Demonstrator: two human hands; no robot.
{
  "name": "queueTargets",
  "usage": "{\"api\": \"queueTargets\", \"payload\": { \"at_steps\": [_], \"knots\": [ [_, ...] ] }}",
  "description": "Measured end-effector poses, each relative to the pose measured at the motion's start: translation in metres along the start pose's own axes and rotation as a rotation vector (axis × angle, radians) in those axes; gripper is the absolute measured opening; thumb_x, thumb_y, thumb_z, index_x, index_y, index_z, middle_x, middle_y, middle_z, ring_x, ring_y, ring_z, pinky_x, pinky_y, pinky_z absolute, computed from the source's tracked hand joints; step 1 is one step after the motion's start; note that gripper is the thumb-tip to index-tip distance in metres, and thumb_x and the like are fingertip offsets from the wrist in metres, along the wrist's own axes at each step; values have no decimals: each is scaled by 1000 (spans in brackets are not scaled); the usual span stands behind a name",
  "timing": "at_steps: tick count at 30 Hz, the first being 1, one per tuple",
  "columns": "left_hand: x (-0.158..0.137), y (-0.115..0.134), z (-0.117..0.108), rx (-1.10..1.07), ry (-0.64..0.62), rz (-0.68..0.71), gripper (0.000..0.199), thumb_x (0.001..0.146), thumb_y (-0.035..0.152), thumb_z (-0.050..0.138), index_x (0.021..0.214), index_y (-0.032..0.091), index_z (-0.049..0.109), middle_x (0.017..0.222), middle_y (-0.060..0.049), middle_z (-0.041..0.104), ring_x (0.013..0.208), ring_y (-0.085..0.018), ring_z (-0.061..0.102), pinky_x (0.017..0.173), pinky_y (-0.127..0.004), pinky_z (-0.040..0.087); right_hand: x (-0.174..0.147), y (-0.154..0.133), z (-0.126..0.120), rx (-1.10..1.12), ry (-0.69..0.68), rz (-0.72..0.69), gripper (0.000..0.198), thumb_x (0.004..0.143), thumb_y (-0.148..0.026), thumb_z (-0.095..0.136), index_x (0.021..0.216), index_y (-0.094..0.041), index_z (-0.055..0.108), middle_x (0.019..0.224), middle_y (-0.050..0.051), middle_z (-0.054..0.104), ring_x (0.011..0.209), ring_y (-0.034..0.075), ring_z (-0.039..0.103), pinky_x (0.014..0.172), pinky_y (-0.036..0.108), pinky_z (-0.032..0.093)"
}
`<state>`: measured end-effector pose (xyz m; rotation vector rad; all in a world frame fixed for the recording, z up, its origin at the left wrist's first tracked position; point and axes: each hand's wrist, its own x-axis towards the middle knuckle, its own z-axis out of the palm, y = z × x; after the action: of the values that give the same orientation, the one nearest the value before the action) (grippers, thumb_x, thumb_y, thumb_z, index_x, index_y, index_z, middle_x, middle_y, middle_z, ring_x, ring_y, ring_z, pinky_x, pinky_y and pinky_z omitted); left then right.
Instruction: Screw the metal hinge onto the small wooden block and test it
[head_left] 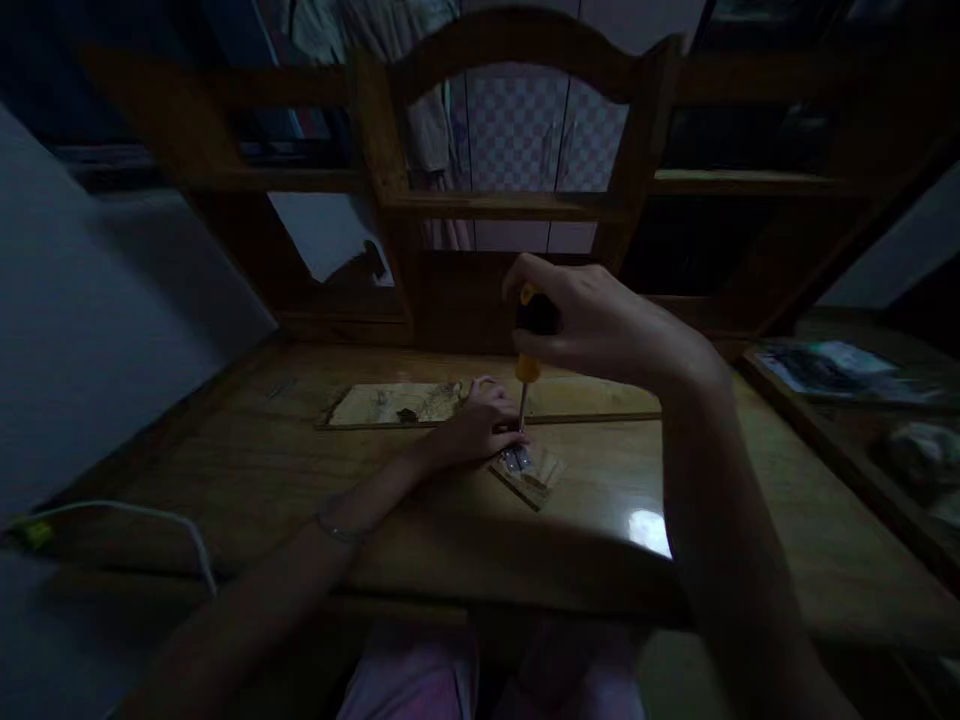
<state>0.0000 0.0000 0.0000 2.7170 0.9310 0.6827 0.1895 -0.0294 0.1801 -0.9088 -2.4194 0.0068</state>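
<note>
My right hand (577,315) is closed around the yellow and black handle of a screwdriver (527,368), held upright. Its thin shaft points down, and the tip meets a small metal hinge (517,459) lying on a small square piece of wood (538,483). My left hand (487,420) lies low with its fingers spread over a long wooden board (397,404). The left thumb reaches to the hinge, close to the screwdriver tip. Any screw under the tip is too small and dark to make out.
The wooden desk (600,480) has a shelf unit (510,205) along its back. A white cable (150,510) crosses the left side. Some small metal pieces (281,387) lie at the back left. A tray-like ledge (795,395) with papers stands at the right.
</note>
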Motion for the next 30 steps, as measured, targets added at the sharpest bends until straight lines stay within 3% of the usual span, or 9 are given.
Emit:
{"api": "queueTargets", "payload": {
  "at_steps": [7, 12, 17, 30],
  "knots": [
    [2, -3, 3, 0, 59, -26, 24, 93, 40, 63, 83, 18, 66, 88, -4, 66, 98, -22, 57, 103, -43, 35, -4, 1, -12, -12, 97, 10, 28, 81, -20, 63, 109, -23, 60, 94, 2, 67, 83, 20, 59, 74, 31, 42],
    [5, -9, 9, -15, 210, -28, 21, 94, 36, 64, 84, 18, 63, 86, -3, 66, 94, -21, 57, 100, -40, 39, -4, 0, -18, -37, 235, 62, 29, 82, -23, 65, 110, -23, 58, 90, 1, 66, 74, 18, 58, 72, 31, 43],
    [4, -16, 11, -52, 374, -32, 19, 94, 37, 64, 88, 18, 64, 87, -4, 66, 91, -19, 59, 86, -33, 46, -4, 2, -22, -87, 328, 108, 28, 81, -24, 68, 107, -25, 57, 81, -2, 63, 67, 17, 56, 71, 32, 45],
    [4, -13, 8, -60, 438, -34, 20, 99, 35, 57, 90, 19, 65, 85, -2, 67, 82, -16, 60, 78, -30, 45, -3, 5, -24, -97, 414, 152, 25, 79, -23, 68, 101, -26, 58, 77, -3, 61, 66, 17, 55, 68, 32, 44]
  ]
}}
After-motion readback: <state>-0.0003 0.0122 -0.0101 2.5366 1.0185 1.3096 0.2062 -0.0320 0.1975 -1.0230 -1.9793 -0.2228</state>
